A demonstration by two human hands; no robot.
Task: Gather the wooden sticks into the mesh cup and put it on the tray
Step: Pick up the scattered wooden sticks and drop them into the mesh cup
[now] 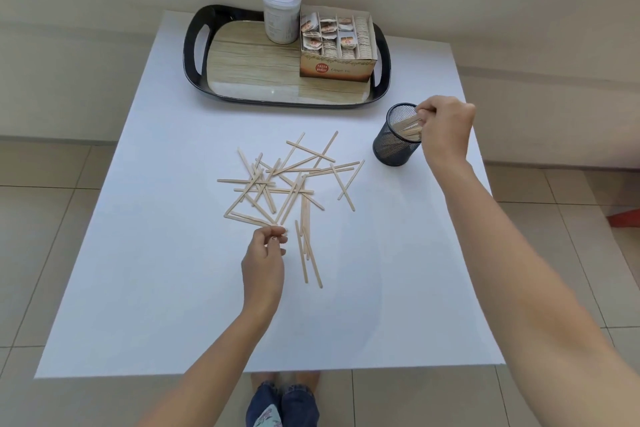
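Note:
Several thin wooden sticks (287, 184) lie scattered across the middle of the white table. A black mesh cup (394, 146) stands tilted at the right, in front of the tray (194, 55). My right hand (445, 128) is at the cup's rim, its fingers closed on a few sticks that reach down into the cup. At the near edge of the pile, my left hand (265, 256) pinches the tip of one stick between thumb and fingers.
The black-rimmed tray with a wood-pattern floor sits at the table's far side. On it stand a white cylindrical container (280, 14) and an open box of tea bags (337, 48). Tiled floor surrounds the table.

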